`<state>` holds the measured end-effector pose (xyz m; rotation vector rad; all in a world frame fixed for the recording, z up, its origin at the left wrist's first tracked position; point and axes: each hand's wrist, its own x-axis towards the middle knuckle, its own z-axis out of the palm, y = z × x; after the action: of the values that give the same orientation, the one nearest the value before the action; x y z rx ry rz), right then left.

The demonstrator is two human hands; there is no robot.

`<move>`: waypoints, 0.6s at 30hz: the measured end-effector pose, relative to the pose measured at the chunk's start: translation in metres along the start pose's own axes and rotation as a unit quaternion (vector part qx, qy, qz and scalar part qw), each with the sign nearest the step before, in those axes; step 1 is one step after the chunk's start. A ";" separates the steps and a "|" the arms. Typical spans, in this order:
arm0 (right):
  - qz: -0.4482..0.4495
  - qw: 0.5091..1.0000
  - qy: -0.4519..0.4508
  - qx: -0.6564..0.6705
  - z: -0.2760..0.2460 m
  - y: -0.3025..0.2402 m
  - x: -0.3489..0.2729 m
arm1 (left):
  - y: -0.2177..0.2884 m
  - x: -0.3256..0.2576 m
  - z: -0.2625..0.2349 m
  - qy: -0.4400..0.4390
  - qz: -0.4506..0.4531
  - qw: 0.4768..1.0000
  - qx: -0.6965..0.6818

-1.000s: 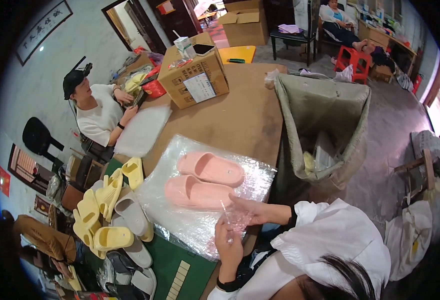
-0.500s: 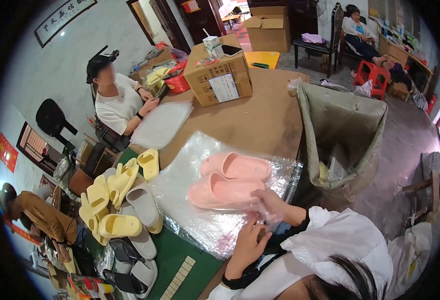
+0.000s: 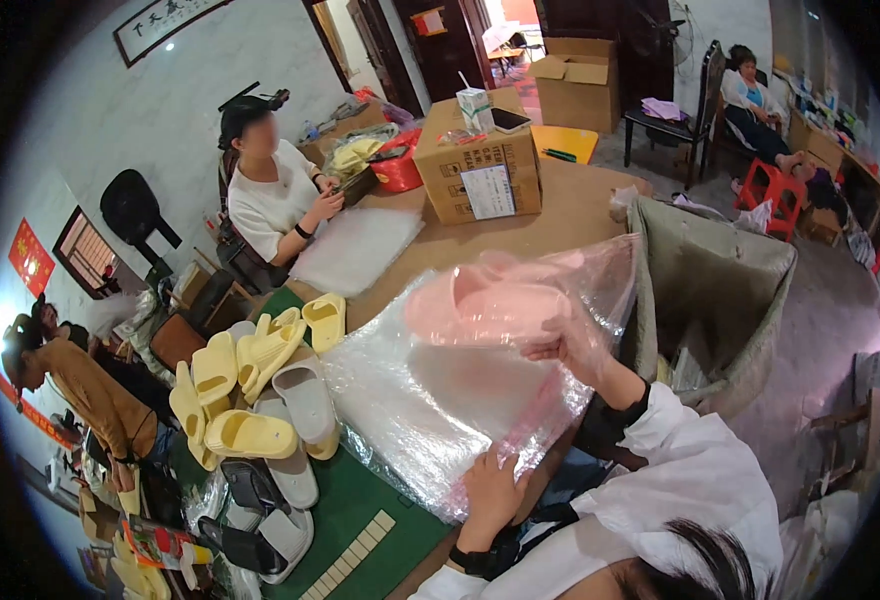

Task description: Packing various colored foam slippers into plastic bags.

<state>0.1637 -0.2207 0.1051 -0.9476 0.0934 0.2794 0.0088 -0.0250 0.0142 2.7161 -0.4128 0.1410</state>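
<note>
A pair of pink slippers (image 3: 500,308) lies inside a clear plastic bag (image 3: 610,270), raised at its far end above a stack of flat clear bags (image 3: 415,400). My right hand (image 3: 570,345) reaches into the bag and is closed on the heel end of the nearer slipper. Lower down, my left hand (image 3: 493,490) holds the bag's near edge against the stack, its fingertips on the plastic. Left of the stack sit yellow slippers (image 3: 250,435), grey slippers (image 3: 305,395) and black-strapped slippers (image 3: 250,487), heaped together.
A deep grey bin (image 3: 710,240) stands at the table's right edge. On the brown tabletop are a cardboard box (image 3: 475,175) and more flat bags (image 3: 360,245). Across the table sits a person in white (image 3: 265,200); another in brown (image 3: 100,390) stands at left.
My right hand has lifted the bagged slippers and moved them up and right. The bag now stretches toward the bin. My left hand has shifted slightly down. The whole view has swung a little.
</note>
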 end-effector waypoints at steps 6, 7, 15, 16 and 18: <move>-0.164 0.982 -0.073 0.062 -0.022 -0.019 0.043 | 0.002 -0.004 0.000 -0.013 -0.004 1.000 0.008; -0.171 0.985 -0.012 0.023 -0.011 -0.026 0.036 | 0.000 -0.004 0.002 -0.008 0.000 1.000 0.010; -0.011 0.959 0.036 0.279 -0.100 0.029 0.109 | -0.002 0.001 0.002 -0.008 -0.004 1.000 -0.015; -0.012 0.960 0.034 0.277 -0.106 0.030 0.109 | -0.002 0.001 0.003 -0.012 0.001 1.000 -0.005; -0.076 0.932 0.101 0.339 -0.115 0.026 0.114 | 0.000 0.005 0.003 -0.007 0.005 1.000 0.000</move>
<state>0.2712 -0.2773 -0.0055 -0.2863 0.2851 -0.0068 0.0135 -0.0271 0.0121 2.7167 -0.4312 0.1243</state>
